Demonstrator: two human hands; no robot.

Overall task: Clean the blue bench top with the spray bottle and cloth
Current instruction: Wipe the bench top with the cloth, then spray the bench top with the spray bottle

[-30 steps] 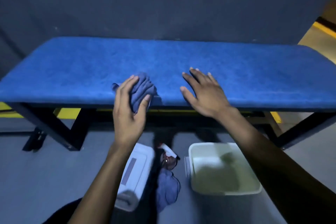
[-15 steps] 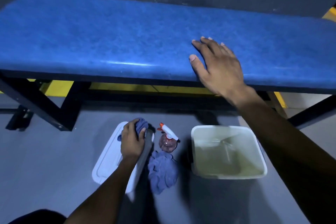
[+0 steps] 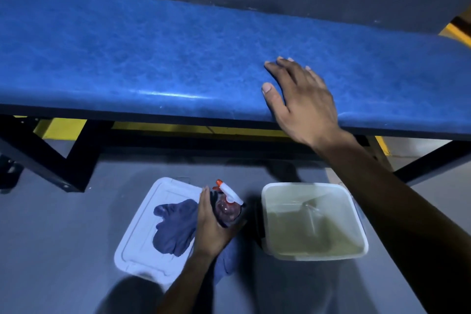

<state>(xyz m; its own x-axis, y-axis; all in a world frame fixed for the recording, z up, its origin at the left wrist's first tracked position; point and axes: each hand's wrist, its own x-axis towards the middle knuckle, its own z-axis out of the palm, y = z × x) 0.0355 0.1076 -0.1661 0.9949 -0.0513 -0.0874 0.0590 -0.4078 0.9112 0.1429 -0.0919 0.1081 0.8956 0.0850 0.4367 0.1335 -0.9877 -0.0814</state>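
Note:
The blue bench top (image 3: 153,58) runs across the upper view on a black frame. My right hand (image 3: 303,99) lies flat on its front edge, fingers spread, holding nothing. Down on the floor, my left hand (image 3: 211,227) is wrapped around a small reddish spray bottle (image 3: 228,208) with a white and orange trigger head. The crumpled blue cloth (image 3: 175,227) lies loose on a white lid (image 3: 137,245) just left of that hand.
A white square tub (image 3: 316,256) with murky liquid stands on the grey floor right of the bottle. A second blue cloth (image 3: 226,260) lies under my left wrist. Black bench legs (image 3: 51,160) angle down at left and right. A dark wall backs the bench.
My left hand carried the cloth from the bench down to the white lid, let it go there, and closed around the spray bottle. My right hand stayed on the bench.

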